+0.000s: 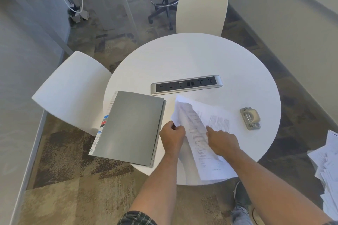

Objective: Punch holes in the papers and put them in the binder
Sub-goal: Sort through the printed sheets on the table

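Observation:
A few printed white papers (199, 124) lie on the round white table (192, 56), their near end hanging over the front edge. My left hand (172, 136) pinches the papers' left edge and lifts it a little. My right hand (222, 139) rests on top of the sheets with fingers stretched flat. A closed grey binder (129, 128) with coloured index tabs along its left side lies left of the papers. A small grey hole punch (250, 118) sits on the table to the right of the papers, untouched.
A silver power and data socket strip (186, 84) is set in the table behind the papers. Two white chairs (73, 89) (202, 10) stand at the left and far sides. A loose heap of more papers (327, 170) lies on the floor at right.

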The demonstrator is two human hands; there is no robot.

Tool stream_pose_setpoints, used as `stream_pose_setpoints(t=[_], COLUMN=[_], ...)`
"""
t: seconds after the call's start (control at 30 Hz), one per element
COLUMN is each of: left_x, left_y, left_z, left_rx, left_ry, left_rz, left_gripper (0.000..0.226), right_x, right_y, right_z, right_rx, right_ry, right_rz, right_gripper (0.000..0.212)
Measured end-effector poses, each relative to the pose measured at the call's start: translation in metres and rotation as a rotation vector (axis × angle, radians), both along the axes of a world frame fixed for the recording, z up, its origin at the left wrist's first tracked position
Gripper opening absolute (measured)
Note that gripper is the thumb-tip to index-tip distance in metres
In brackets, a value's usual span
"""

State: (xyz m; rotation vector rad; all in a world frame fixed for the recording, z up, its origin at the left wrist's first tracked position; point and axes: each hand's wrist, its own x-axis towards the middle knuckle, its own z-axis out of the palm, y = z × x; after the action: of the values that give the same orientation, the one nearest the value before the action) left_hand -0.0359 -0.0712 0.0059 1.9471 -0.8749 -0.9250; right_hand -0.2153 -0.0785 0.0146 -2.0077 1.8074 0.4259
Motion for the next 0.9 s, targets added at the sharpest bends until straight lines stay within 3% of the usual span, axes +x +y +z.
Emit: stream_pose_setpoints(t=[0.13, 0.4, 0.77, 0.9], left_x=[0.003, 0.014, 0.022, 0.019], left_y=[-0.004, -0.021, -0.032, -0.040], left_z=[0.008, 0.025, 0.043, 0.052], left_rx=[-0.088, -0.302, -0.632, -0.643], left_ry=[-0.127, -0.483, -0.743, -0.670], left_rz=[0.054, 0.043, -0.177, -0.150], left_gripper=[0.024, 0.019, 0.015, 0.014], right_x=[0.004, 0.015, 0.028, 0.032], right_y=[0.003, 0.000, -0.008, -0.011], right_z=[0.008, 0.021, 0.027, 0.030], right_rx=[-0.195, -0.278, -0.247, -0.246], right_ry=[0.042, 0.046, 0.007, -0.028], right_rz=[0.026, 0.024, -0.049, -0.065], right_gripper=[0.041, 0.054, 0.061, 0.061])
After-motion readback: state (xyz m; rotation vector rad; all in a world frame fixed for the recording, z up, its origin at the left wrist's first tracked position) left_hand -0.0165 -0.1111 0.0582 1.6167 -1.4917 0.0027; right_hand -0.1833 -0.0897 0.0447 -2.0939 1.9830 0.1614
